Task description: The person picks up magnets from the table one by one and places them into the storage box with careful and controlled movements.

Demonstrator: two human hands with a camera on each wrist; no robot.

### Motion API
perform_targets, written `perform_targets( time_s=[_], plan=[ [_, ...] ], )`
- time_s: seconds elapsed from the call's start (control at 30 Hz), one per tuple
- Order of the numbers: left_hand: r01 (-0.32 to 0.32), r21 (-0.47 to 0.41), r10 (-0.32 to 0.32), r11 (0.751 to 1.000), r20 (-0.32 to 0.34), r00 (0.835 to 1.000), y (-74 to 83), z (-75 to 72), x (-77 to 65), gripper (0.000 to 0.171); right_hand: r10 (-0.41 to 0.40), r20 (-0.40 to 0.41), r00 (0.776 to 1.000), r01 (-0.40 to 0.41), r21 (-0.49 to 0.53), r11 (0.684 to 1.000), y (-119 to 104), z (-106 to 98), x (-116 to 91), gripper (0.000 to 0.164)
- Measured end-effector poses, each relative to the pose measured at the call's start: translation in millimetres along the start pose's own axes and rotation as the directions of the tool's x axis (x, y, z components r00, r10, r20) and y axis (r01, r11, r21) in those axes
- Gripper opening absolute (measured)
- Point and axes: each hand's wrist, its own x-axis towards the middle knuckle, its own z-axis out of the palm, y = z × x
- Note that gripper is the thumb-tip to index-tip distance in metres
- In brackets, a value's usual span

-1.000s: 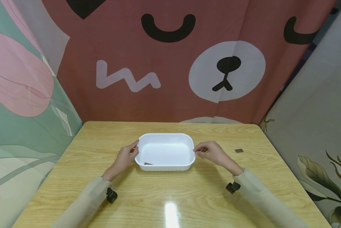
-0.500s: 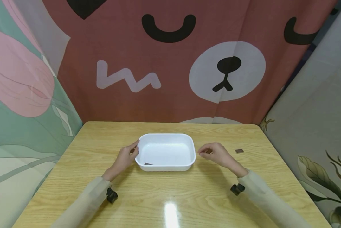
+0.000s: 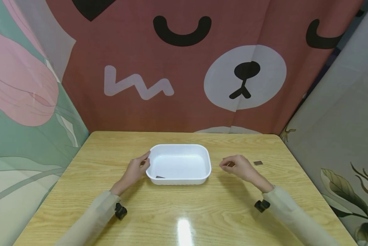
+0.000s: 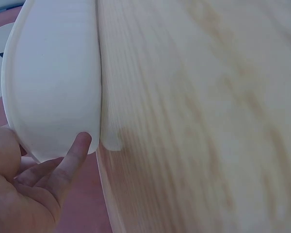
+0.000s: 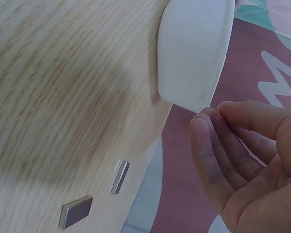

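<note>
A white rectangular tray (image 3: 181,181) with rounded corners sits on the wooden table. My left hand (image 3: 136,171) grips its left rim, one finger lying along the outer wall (image 4: 53,97). Inside, by the near left corner, lies a small dark flat piece (image 3: 160,177). To the right of the tray my right hand (image 3: 240,168) hovers over the table with fingers bent and thumb near the fingertips, holding nothing visible. Two small flat rectangular blocks, one grey-brown with a pale side (image 5: 76,212) and one thinner (image 5: 120,177), lie on the table below that hand in the right wrist view.
One dark block (image 3: 258,163) shows right of the right hand in the head view. Wood-grain table (image 3: 159,212) extends toward the front. A red-brown curtain (image 3: 134,116) with a bear print hangs behind; patterned fabric is on both sides.
My right hand has left the tray's right rim and moved right, toward the block on the table. The left hand and the tray stay where they were.
</note>
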Motion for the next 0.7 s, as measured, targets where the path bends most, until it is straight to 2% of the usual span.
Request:
perform_targets(
  time_s=[0.43,0.7],
  plan=[
    [-0.003,-0.007,0.003,1.000,0.004,1.000,-1.7,0.0,-0.8,0.041,-0.009,-0.005,1.000,0.009,-0.039,0.999,14.9,-5.4,-10.3,0.010],
    [0.003,-0.008,-0.003,1.000,0.007,1.000,-1.1,0.3,-0.1,0.041,0.074,0.001,0.997,-0.074,-0.015,0.997,23.0,-11.3,-19.5,0.011]
  ],
)
